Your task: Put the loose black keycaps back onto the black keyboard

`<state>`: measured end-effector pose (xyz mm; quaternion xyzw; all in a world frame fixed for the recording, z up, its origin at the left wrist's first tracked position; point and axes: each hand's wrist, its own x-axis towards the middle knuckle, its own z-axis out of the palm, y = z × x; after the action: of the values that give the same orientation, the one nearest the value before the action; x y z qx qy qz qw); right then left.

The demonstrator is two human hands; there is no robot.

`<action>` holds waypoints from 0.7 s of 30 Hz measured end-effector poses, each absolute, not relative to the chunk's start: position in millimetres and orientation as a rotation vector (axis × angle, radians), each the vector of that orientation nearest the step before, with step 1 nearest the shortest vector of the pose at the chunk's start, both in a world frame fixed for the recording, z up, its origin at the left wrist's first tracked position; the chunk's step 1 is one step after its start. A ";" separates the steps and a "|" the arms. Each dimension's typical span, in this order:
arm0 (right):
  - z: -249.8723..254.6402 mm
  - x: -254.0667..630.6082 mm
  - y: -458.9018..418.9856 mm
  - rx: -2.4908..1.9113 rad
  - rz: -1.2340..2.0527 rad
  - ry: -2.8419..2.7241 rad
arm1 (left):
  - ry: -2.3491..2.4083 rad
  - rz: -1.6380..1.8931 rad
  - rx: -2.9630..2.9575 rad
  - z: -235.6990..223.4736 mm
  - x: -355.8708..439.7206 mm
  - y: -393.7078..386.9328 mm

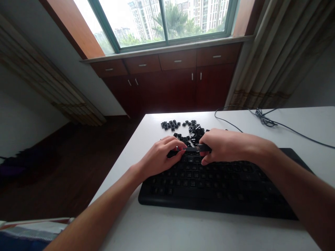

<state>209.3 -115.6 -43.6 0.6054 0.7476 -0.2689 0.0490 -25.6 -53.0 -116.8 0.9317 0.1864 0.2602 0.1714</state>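
A black keyboard point(183, 198) lies on the white table with its keycaps off, so its bare key sockets show. My right hand point(220, 144) is closed around a slim black-handled tool point(204, 147); a flat grey strip reaches from it to the left, just above the keyboard's top rows. Over the upper left of the keyboard, my left hand point(167, 153) is closed in a pinch at the far end of that strip. What lies between its fingertips is too small to make out. Loose black keycaps point(197, 132) are heaped behind the keyboard, close to both hands.
More black keycaps point(170, 124) are scattered near the back edge of the white table point(125, 223). A thin black cable point(265, 120) lies coiled at the back right. Beyond the table stand red-brown cabinets point(167, 85) under a window.
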 end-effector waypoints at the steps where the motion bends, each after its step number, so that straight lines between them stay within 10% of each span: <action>1: -43.3 209.0 -115.7 1.844 -0.808 2.278 | 0.530 0.737 2.644 -116.7 -25.5 -53.0; 15: -42.9 211.4 -114.1 1.997 -0.918 2.553 | 0.525 0.738 2.651 -116.7 -25.8 -52.6; 21: -39.3 175.9 -117.1 2.064 -2.567 2.790 | 0.539 0.719 2.640 -114.7 -25.4 -53.8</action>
<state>175.9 -117.1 -39.3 0.3978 0.5379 -0.4950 -0.5544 -25.4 -53.8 -114.7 0.9320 0.1902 0.2539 0.1753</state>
